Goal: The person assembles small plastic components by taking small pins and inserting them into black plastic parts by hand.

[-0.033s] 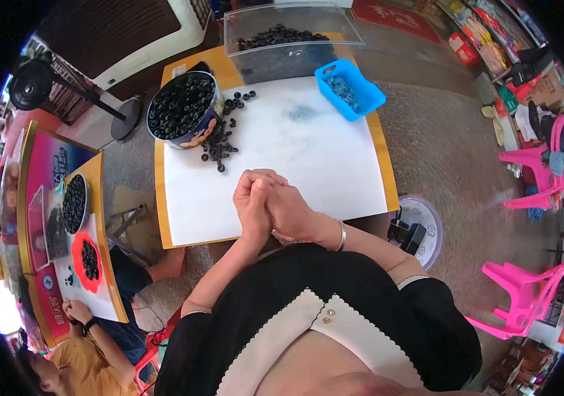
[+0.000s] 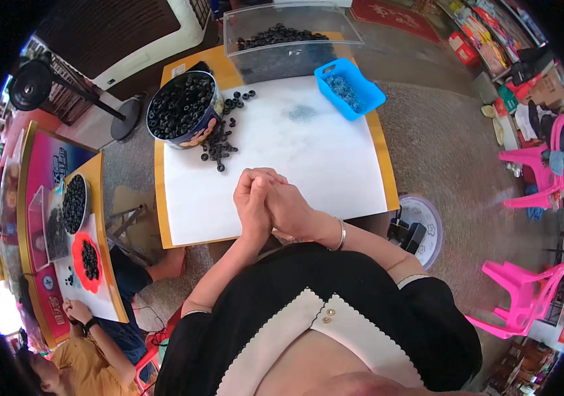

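My left hand (image 2: 253, 206) and my right hand (image 2: 290, 210) are clasped together, fingers interlocked, above the near part of a white sheet (image 2: 315, 158) that covers an orange-edged table (image 2: 382, 165). Nothing shows between the palms. A silver bangle (image 2: 341, 234) circles my right wrist. At the far left of the sheet stands a round tin (image 2: 181, 109) full of black rings. A loose scatter of black rings (image 2: 219, 142) lies beside it, the nearest of them a short way from my hands. A blue basket (image 2: 349, 88) sits at the far right. Behind it is a clear box (image 2: 282, 39) of black rings.
At the lower left another person's hand (image 2: 77, 310) works at a second table with a red tray (image 2: 87, 261) and a bowl (image 2: 74, 203) of black rings. Pink chairs (image 2: 533, 165) stand on the right, a basin (image 2: 421, 221) by the table, and a fan stand (image 2: 31, 86) at the far left.
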{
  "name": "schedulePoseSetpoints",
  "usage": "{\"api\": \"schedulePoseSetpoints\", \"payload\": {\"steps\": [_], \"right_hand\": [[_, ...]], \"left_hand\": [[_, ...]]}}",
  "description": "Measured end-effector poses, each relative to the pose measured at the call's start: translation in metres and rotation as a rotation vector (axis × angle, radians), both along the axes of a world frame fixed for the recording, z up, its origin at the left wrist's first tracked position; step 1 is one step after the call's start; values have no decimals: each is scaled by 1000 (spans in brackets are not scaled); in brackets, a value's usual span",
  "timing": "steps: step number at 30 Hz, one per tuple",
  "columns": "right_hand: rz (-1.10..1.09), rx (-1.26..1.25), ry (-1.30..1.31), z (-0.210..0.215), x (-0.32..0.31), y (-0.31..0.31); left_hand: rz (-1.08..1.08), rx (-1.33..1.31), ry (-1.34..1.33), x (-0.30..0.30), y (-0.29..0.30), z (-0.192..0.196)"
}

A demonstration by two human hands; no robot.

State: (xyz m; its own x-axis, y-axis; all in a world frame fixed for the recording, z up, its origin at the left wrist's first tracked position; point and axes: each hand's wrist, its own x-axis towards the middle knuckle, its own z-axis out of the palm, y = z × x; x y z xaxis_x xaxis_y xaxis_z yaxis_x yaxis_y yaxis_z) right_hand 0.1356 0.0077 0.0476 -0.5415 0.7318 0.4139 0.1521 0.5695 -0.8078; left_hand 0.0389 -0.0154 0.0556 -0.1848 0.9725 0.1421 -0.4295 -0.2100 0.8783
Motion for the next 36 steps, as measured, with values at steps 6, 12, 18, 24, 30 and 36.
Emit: {"api": "schedulePoseSetpoints", "payload": {"steps": [6,12,18,24,30,36], "right_hand": [[-39,-295,153,16,6,8],[-90,-160,129,28,21,15],[-76,-55,-18,19,25,16],[40,-480,215,25,27,11],[30,-337,186,24,24,9],[2,-299,203,31,25,5]], "left_hand": [[68,-103,-193,-3,4,-5],[-139,-270,-313,-18,4,-7],[-230,-381,-423,-26,-1,-2],[-306,-374,-594,-31,-8,1],[-206,-398,-526,-23,-14,14],[-151,-358,-466,-20,-18,15]]}}
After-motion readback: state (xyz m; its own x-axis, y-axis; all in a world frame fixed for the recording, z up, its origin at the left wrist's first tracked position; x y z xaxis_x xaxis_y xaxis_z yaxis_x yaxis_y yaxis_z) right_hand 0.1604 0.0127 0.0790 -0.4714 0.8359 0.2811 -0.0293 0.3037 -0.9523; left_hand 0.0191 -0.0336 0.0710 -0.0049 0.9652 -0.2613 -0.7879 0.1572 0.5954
